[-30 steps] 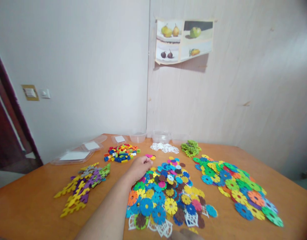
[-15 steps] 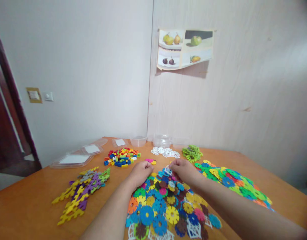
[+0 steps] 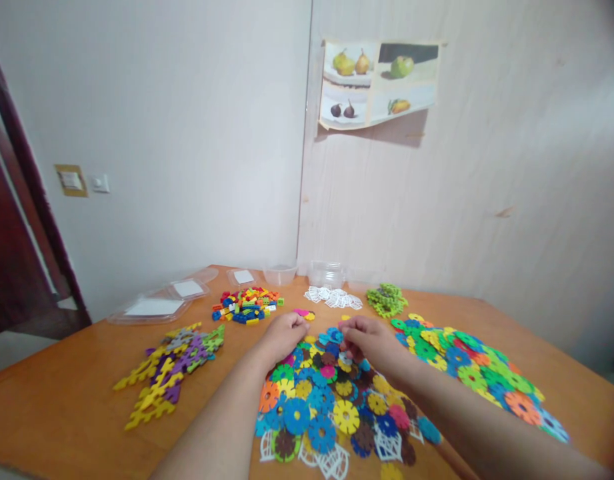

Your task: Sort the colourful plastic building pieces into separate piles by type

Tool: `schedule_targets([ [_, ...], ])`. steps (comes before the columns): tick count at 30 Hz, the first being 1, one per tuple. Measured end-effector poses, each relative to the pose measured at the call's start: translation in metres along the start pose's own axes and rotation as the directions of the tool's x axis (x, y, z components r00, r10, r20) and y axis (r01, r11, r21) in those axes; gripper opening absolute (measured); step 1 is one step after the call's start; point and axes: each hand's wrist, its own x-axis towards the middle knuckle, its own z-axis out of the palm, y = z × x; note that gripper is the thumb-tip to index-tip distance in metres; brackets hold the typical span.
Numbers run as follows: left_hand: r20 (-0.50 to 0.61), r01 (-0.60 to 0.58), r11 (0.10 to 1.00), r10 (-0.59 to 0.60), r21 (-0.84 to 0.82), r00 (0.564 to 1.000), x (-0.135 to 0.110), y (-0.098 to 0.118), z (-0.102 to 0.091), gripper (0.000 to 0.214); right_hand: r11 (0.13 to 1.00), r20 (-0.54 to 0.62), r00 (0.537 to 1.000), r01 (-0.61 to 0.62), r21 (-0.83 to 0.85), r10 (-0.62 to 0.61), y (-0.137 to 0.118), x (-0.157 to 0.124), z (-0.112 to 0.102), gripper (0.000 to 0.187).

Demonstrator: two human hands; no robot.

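My left hand (image 3: 285,333) is closed at the far left edge of a pile of notched plastic discs (image 3: 321,432), its fingertips curled together. Whatever it may hold is hidden. Over the far right part of the same pile is my right hand (image 3: 364,340), thumb and fingers pinched close above the discs. What sits between those fingers, if anything, is too small to make out. The discs are blue, yellow, brown, pink, orange and green. White lattice pieces (image 3: 388,443) lie among them at the near edge. A few pink and yellow discs (image 3: 305,315) rest just beyond my left hand.
Farther back lie white lattice pieces (image 3: 333,297), green pieces (image 3: 387,300) and small building bricks (image 3: 247,307). Yellow and purple toothed pieces (image 3: 167,373) are at left, bright discs (image 3: 471,373) at right. Clear tubs (image 3: 327,274) and lids (image 3: 154,308) line the table's back.
The white lattice piece that was in my right hand's fingers no longer shows there. My right hand has stayed over the far end of the pile. The view has shifted slightly.
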Motion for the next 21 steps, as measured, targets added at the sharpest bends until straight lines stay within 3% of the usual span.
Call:
schedule_targets([
  [3,0.02,-0.001,1.0,0.001,-0.026,1.0,0.0,-0.002,0.0,0.02,0.959,0.181,0.975,0.169,-0.228,-0.129,0.001,-0.035,0.003,0.016],
  [5,0.026,0.007,0.999,-0.006,-0.041,1.0,0.0,-0.003,0.0,0.022,0.874,0.265,0.943,0.295,-0.386,-0.202,0.001,-0.059,0.004,0.018],
  [10,0.011,0.015,0.999,-0.014,-0.038,1.0,-0.002,-0.001,0.0,0.026,0.68,0.434,0.867,0.472,-0.561,-0.243,0.002,-0.103,0.009,0.02],
  [17,0.021,0.001,1.0,-0.001,-0.012,1.0,-0.002,0.0,0.0,0.027,0.449,0.543,0.775,0.63,-0.633,-0.322,0.006,-0.111,0.014,0.015],
  [21,0.027,0.0,0.999,0.001,-0.034,1.0,-0.001,-0.004,0.0,0.025,0.379,0.477,0.813,0.579,-0.722,-0.334,0.008,-0.104,0.013,0.02],
])
